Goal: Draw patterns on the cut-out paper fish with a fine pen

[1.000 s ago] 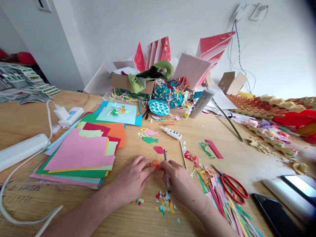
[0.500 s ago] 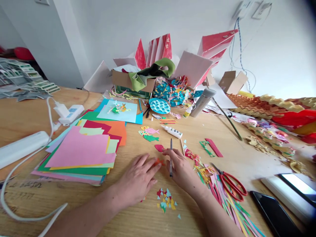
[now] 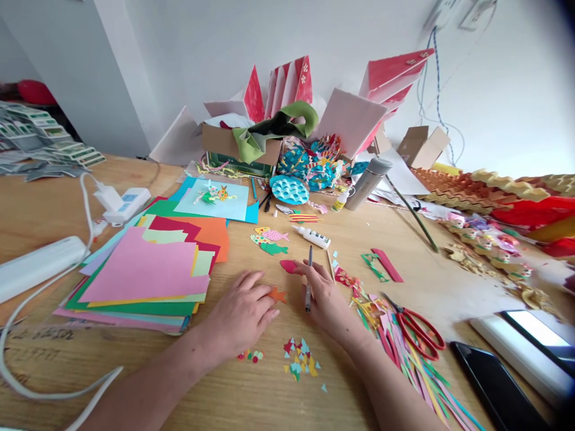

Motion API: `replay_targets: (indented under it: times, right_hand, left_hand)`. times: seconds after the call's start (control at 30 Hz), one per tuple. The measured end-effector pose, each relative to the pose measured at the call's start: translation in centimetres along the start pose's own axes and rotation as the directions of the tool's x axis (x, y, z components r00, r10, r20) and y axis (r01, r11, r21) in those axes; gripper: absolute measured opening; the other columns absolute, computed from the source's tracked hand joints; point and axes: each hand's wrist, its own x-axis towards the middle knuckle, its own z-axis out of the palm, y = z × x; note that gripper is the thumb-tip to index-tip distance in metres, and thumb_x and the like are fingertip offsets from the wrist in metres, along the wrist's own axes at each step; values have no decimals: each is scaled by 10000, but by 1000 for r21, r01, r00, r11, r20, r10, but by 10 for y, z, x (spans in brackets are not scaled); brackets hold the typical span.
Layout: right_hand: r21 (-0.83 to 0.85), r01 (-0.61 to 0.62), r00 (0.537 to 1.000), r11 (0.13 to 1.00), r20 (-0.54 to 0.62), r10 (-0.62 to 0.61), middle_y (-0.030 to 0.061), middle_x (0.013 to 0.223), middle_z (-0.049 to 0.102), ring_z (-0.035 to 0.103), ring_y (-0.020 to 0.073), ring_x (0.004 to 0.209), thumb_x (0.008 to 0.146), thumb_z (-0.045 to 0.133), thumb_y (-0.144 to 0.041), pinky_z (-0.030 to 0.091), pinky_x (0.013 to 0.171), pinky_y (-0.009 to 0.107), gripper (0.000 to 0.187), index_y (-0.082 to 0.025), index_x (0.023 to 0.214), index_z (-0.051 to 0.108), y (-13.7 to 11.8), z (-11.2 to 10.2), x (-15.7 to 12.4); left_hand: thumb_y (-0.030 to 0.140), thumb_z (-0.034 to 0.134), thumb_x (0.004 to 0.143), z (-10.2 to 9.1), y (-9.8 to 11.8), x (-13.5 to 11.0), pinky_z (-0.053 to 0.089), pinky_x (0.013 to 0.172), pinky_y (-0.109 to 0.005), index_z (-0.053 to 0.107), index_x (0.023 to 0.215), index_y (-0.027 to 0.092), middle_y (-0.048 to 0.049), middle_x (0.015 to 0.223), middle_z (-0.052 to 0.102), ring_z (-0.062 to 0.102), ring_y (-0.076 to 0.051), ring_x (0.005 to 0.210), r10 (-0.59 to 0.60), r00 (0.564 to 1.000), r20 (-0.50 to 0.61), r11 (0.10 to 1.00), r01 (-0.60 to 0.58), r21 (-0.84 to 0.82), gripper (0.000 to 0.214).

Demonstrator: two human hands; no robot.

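My right hand [image 3: 324,302] grips a slim grey pen [image 3: 308,281] that stands nearly upright between the fingers. Its index fingertip reaches the edge of a red leaf-shaped paper piece [image 3: 287,266]. My left hand [image 3: 242,314] lies palm down on the table with loosely spread fingers, beside an orange paper cutout [image 3: 278,294] with a tail-like end, partly hidden by the fingers. Nearer me lie small paper triangles [image 3: 300,359] and several paper dots [image 3: 254,356]. Beyond the hands, several patterned paper fish [image 3: 272,242] are grouped by a white glue bottle [image 3: 314,236].
Stacked coloured paper [image 3: 144,269] lies at left. Red-handled scissors [image 3: 420,332] rest by paper strips [image 3: 404,359] at right, near a dark phone [image 3: 489,383]. A grey flask [image 3: 369,182] and a cardboard box [image 3: 220,143] stand at the back.
My left hand has slid left, uncovering more of the orange cutout and the paper dots. My right hand keeps the pen, its index fingertip still at the red piece. The view has shifted slightly.
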Motion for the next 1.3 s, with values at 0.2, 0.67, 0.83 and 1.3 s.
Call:
replay_targets:
  times: [0.2, 0.67, 0.83, 1.3]
  right_hand:
    - [-44, 23, 995, 999, 102, -19, 149, 1266, 646, 471, 290, 1307, 834, 406, 26, 412, 1062, 550, 574, -152, 1373, 488, 6, 8, 0]
    - [67, 118, 974, 991, 185, -128, 93, 1203, 690, 445, 277, 1341, 831, 449, 41, 342, 1118, 580, 518, -229, 1245, 603, -15, -3, -1]
    - [62, 125, 972, 990, 192, -135, 108, 1152, 700, 464, 286, 1330, 817, 463, 42, 357, 1105, 581, 493, -224, 1195, 633, -18, -6, -1]
    - [139, 203, 963, 969, 150, -223, 126, 1167, 677, 528, 285, 1234, 839, 526, 11, 451, 1020, 514, 378, -201, 1118, 668, -19, -9, -1]
  left_hand:
    - [248, 503, 988, -3, 0, 0, 431, 1070, -545, 758, 991, 163, -88, 1073, 726, 522, -333, 1248, -1, 1000, 31, 1000, 0, 27, 269]
    - [238, 538, 967, -15, -12, 1, 487, 963, -480, 733, 739, 172, -68, 741, 711, 611, -296, 1043, -53, 998, -42, 996, 56, 63, 307]
    - [189, 599, 925, -14, -11, 1, 494, 955, -465, 744, 842, 161, -69, 851, 717, 592, -287, 1050, -40, 999, -15, 997, 41, 59, 169]
    - [121, 669, 861, -21, -17, 1, 470, 994, -479, 694, 881, 143, -87, 965, 679, 557, -292, 1095, -123, 988, 90, 979, 105, 177, 39]
